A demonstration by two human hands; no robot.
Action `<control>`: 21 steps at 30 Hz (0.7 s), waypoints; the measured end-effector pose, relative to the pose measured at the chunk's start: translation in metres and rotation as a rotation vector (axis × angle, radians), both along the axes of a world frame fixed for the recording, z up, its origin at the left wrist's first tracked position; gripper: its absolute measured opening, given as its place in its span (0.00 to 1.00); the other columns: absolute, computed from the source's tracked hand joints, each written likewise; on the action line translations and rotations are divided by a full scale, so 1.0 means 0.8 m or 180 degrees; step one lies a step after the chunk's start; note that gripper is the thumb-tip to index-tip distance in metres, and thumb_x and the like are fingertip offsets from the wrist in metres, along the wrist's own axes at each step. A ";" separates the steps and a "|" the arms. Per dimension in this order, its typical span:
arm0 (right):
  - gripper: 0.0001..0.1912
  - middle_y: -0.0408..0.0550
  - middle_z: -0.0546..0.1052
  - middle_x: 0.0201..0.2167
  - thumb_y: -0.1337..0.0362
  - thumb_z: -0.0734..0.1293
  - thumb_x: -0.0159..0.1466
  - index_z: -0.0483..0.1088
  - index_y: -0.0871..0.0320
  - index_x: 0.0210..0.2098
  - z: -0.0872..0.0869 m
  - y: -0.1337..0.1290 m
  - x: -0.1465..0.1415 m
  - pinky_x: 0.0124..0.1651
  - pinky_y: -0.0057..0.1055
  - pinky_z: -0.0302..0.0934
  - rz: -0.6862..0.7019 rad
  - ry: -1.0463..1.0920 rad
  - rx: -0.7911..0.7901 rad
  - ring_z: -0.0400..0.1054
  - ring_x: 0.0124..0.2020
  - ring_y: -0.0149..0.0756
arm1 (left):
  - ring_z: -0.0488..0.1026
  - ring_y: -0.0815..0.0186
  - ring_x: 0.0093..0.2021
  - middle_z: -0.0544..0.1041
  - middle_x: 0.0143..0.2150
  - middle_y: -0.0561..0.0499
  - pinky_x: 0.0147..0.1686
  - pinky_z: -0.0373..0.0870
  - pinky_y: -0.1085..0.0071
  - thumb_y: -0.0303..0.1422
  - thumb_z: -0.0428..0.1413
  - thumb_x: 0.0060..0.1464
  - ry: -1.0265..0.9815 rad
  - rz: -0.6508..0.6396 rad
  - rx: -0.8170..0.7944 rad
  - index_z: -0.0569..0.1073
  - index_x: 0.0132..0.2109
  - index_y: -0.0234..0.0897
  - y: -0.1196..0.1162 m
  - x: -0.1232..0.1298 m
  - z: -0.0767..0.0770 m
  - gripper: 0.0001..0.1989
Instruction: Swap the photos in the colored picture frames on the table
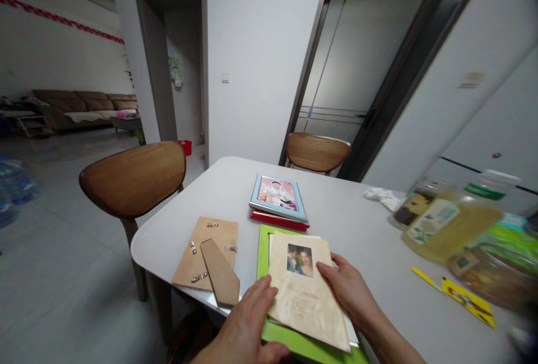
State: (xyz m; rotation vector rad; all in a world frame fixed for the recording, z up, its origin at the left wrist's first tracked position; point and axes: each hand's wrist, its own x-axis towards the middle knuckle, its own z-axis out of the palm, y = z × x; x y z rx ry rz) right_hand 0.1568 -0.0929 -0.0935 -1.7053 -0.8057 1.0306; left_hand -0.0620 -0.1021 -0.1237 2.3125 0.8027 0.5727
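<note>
Paper [305, 302] with a small portrait print lies on top of a green picture frame [263, 257], near the table edge in front of us. Our left hand [244, 325] rests on the left edge of the paper, and our right hand [344, 288] touches its right edge. The fingers of both hands are loose, not clenched, but we cannot tell if they really grasp the paper. Just beside, on the left, lies a cardboard frame back [205, 252] with metal clips. Farther ahead, a blue frame [277, 199] sits on a red frame [279, 220] on the white table [202, 196], and a blurred bottle [449, 229] stands at right.
</note>
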 end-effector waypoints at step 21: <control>0.22 0.53 0.71 0.35 0.55 0.54 0.57 0.63 0.60 0.45 -0.009 -0.006 0.008 0.33 0.31 0.56 0.0738 -0.3788 -0.0252 0.66 0.33 0.38 | 0.51 0.52 0.58 0.57 0.57 0.38 0.53 0.39 0.45 0.34 0.56 0.42 0.0737 -0.0467 0.0024 0.59 0.53 0.35 0.001 0.019 0.036 0.29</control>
